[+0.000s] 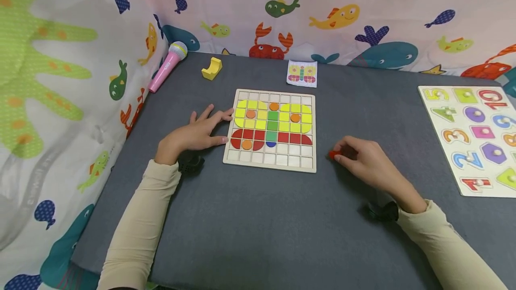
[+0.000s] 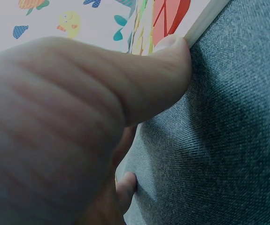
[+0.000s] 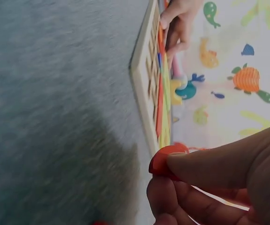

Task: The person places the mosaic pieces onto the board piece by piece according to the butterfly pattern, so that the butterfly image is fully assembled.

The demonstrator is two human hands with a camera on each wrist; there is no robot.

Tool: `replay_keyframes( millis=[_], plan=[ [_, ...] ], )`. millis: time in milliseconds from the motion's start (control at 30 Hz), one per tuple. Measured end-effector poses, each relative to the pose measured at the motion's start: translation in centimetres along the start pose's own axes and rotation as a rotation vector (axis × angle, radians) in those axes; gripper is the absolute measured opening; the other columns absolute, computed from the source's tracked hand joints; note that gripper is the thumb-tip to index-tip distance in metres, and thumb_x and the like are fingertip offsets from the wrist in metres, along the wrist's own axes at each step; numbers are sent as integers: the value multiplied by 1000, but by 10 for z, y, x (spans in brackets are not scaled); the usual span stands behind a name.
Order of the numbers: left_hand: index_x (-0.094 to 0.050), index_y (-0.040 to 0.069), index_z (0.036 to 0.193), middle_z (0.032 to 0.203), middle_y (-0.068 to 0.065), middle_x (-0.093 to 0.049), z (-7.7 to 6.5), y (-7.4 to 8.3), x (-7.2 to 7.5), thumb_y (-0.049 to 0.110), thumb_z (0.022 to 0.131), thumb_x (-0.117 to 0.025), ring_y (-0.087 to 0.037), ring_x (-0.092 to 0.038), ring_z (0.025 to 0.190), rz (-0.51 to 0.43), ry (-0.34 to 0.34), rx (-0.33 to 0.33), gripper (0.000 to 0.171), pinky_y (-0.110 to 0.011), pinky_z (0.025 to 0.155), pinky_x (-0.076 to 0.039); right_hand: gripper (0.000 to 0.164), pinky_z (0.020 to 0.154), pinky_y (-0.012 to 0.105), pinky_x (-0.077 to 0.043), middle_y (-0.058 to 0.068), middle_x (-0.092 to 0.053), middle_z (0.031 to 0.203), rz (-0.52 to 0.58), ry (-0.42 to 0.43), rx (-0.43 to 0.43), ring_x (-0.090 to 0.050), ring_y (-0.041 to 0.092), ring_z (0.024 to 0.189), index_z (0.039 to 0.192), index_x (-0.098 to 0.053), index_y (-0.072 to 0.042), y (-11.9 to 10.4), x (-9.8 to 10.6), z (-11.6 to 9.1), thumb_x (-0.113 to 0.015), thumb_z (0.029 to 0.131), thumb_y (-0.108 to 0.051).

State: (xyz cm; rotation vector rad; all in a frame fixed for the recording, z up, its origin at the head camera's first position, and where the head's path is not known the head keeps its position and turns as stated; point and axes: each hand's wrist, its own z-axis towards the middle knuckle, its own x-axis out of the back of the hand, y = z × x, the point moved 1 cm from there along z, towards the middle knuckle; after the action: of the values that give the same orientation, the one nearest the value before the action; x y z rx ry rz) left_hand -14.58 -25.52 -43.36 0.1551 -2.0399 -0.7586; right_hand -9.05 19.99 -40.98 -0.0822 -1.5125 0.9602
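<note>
A wooden grid board [image 1: 270, 167] lies on the dark table, with yellow, red, green, orange and blue tiles forming a butterfly-like pattern. Its lower squares show bare wood. My left hand [image 1: 195, 133] rests at the board's left side, fingers spread, with the thumb touching the edge near the red tiles. To the right of the board, my right hand [image 1: 368, 162] pinches a small red tile with a rounded edge [image 3: 162, 162] between thumb and fingers, low over the table. The fingers cover part of that tile.
Behind the board lies a small picture card [image 1: 302, 74] with a similar pattern. A yellow block [image 1: 212, 68] and a pink toy microphone [image 1: 167, 68] are at the back left. A number-and-shape puzzle board [image 1: 463, 147] lies at the right. A sea-animal-print cloth [image 1: 242, 12] borders the table.
</note>
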Motion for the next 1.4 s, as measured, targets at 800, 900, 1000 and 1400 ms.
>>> replay_keyframes(
  millis=[800, 900, 1000, 1400],
  plan=[
    [-31, 30, 165, 180, -2, -11, 7, -8, -4, 47, 104, -68, -34, 15, 163, 29, 18, 3, 73, -68, 122, 14, 10, 75, 36, -53, 1, -70, 93, 208, -143, 87, -61, 18, 83, 102, -72, -6, -50, -40, 72, -77, 96, 0],
    [-32, 31, 165, 180, -2, -11, 5, -7, -3, 47, 104, -69, -34, 15, 163, 17, 23, 0, 73, -68, 122, 15, 8, 74, 36, -53, 1, -69, 93, 207, -160, 106, -61, 19, 83, 101, -72, -6, -52, -47, 77, -76, 97, 0],
    [-31, 32, 165, 180, -2, -11, 6, -5, -3, 46, 104, -69, -34, 15, 163, 20, 22, 2, 73, -68, 122, 14, 6, 74, 36, -53, 1, -69, 92, 192, -169, 113, -60, 19, 83, 100, -73, -5, -52, -51, 79, -76, 97, -1],
    [-29, 30, 165, 180, -1, -8, 6, -7, -2, 46, 105, -67, -33, 16, 163, 36, 0, 15, 73, -68, 122, 14, 8, 70, 36, -52, 1, -68, 85, 145, -202, 121, -60, 18, 77, 100, -76, -3, -53, -51, 86, -76, 95, 3]
  ],
)
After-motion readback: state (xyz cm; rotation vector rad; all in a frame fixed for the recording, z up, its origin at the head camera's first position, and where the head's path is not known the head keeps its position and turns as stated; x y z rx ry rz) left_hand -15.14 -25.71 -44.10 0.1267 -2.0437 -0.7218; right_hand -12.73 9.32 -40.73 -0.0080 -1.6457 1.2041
